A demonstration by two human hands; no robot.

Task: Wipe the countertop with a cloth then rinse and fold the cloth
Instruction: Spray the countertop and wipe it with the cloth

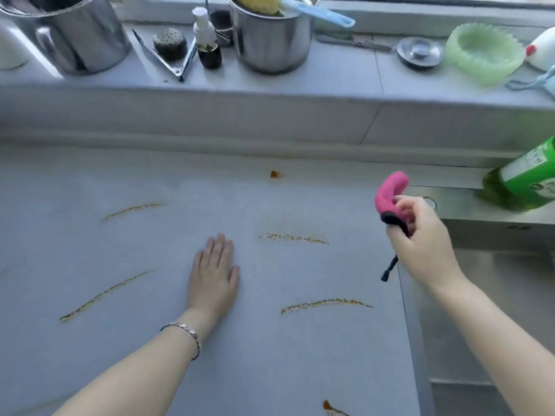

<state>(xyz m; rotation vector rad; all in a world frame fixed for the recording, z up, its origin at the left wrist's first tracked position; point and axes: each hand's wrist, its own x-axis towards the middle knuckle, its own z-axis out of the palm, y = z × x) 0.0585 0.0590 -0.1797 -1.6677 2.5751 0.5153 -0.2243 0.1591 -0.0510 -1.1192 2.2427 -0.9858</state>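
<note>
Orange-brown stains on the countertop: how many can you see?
6: far-left streak, lower-left streak, far blob, middle streak, lower-right streak, one at the bottom edge. The arms may hide more.

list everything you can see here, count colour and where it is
countertop: 1, pale grey, fills the foreground
stains: several streaks and spots, orange-brown, spread over the countertop
cloth: 1, pink with dark edge, bunched in the right hand
sink: 1, steel, right of the countertop
bottle: 1, green, behind the sink at the right edge
metal pots: 2, steel, on the back ledge
brush: 1, pale blue handle, in the middle pot
spray bottle: 1, dark with white cap, ledge
tongs: 1, steel, ledge
green bowl: 1, ledge right
left hand: flat on the countertop, bracelet on wrist
right hand: raised, gripping the cloth
</note>
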